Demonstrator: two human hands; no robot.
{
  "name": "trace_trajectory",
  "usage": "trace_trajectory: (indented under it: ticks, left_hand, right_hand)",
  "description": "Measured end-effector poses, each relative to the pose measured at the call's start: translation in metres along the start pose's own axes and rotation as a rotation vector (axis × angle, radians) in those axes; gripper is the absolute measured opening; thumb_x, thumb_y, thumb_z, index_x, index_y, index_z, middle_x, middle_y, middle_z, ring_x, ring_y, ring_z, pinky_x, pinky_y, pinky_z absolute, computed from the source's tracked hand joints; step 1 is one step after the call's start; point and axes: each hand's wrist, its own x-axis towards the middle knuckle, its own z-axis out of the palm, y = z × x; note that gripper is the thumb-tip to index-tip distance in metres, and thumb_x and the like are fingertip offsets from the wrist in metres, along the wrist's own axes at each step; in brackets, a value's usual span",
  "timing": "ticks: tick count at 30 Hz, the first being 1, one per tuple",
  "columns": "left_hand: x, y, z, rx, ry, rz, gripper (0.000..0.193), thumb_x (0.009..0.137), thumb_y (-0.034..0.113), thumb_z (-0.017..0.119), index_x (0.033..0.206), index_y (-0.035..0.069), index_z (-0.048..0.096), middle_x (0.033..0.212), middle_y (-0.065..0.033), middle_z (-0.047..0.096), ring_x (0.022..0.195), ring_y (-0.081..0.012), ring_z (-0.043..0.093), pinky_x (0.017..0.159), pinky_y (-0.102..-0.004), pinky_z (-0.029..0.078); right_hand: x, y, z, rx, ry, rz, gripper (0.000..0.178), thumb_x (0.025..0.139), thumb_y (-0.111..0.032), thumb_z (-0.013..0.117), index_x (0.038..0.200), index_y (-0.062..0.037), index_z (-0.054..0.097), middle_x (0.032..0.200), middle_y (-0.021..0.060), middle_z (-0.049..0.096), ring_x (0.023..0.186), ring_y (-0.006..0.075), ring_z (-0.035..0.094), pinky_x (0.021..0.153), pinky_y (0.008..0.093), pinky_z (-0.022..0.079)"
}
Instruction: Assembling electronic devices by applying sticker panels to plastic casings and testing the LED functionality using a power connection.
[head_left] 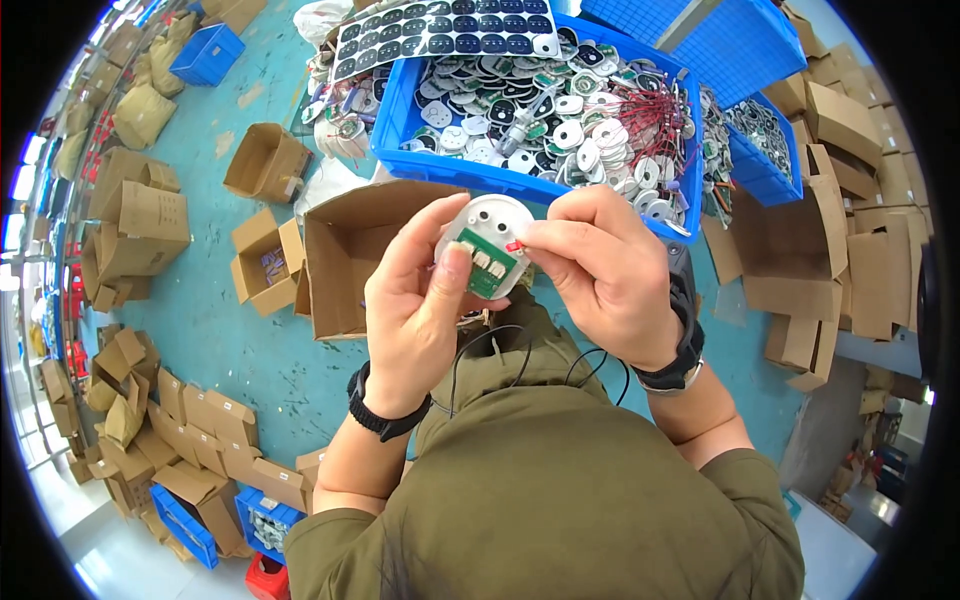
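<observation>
My left hand (425, 290) grips a round white plastic disc (507, 212) by its edge, the thumb lying over its face. A green circuit board (480, 272) with several pale connectors sits on the disc, and two dark round holes show above it. At the disc's right side, my right hand (615, 275) pinches a small red piece (515, 246) between thumb and forefinger. Whether that piece is a wire end or a plug is too small to tell. Both hands are raised over an open cardboard box (345, 240).
Beyond the hands, a blue crate (450, 172) holds many similar discs and red wires. Solar panels (445, 30) lie across its far left corner. Another blue crate (775, 160) stands to the right. Cardboard boxes (265, 260) sit on the green floor (220, 340).
</observation>
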Motion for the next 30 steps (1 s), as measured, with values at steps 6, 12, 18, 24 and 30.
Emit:
trace_trajectory:
  ticks: [6,12,18,24,30]
  left_hand:
    - [-0.002,0.004,-0.002,0.017,-0.071,0.072,0.039,0.082,0.0,0.052,0.119,-0.001,0.037,0.103,-0.0107,0.052,0.09,-0.0162,0.055,0.07,-0.0283,0.052]
    - [0.001,0.004,-0.002,0.214,-0.081,0.139,0.035,0.081,-0.004,0.051,0.115,-0.004,0.041,0.098,-0.0091,0.054,0.084,-0.0113,0.055,0.07,-0.0246,0.05]
    - [-0.001,0.012,0.004,0.2,-0.037,0.112,0.032,0.08,-0.003,0.053,0.111,-0.004,0.046,0.094,-0.0077,0.056,0.08,-0.0084,0.054,0.067,-0.0221,0.049]
    - [0.002,0.01,-0.002,0.389,-0.101,0.165,0.032,0.079,-0.003,0.055,0.11,-0.004,0.047,0.09,-0.0076,0.058,0.078,-0.0087,0.055,0.064,-0.0217,0.049]
    - [0.003,0.004,0.003,0.455,-0.007,0.289,0.031,0.078,-0.002,0.057,0.108,-0.004,0.049,0.084,-0.0061,0.06,0.072,-0.0068,0.056,0.062,-0.02,0.048]
  right_hand:
    - [0.003,-0.002,-0.002,-0.072,0.011,-0.092,0.013,0.069,0.003,0.063,0.08,-0.0011,0.057,0.075,0.0085,0.052,0.062,0.0195,0.052,0.051,0.0268,0.042]
    - [0.001,0.005,-0.001,-0.156,-0.048,-0.21,0.017,0.063,0.002,0.059,0.08,-0.0003,0.055,0.077,0.0087,0.051,0.064,0.0214,0.052,0.053,0.0286,0.044]
    - [0.004,0.005,-0.004,-0.293,-0.122,-0.291,0.017,0.064,-0.004,0.055,0.08,-0.0012,0.054,0.075,0.0066,0.048,0.063,0.0201,0.05,0.052,0.0284,0.043]
    - [0.008,0.012,-0.007,-0.174,-0.22,-0.251,0.015,0.063,0.0,0.057,0.078,-0.0003,0.054,0.073,0.0076,0.05,0.063,0.0212,0.052,0.051,0.0286,0.043]
    - [0.007,0.013,0.001,-0.283,-0.143,-0.346,0.015,0.063,-0.005,0.056,0.077,-0.0005,0.052,0.072,0.0063,0.048,0.062,0.0195,0.051,0.049,0.0283,0.042]
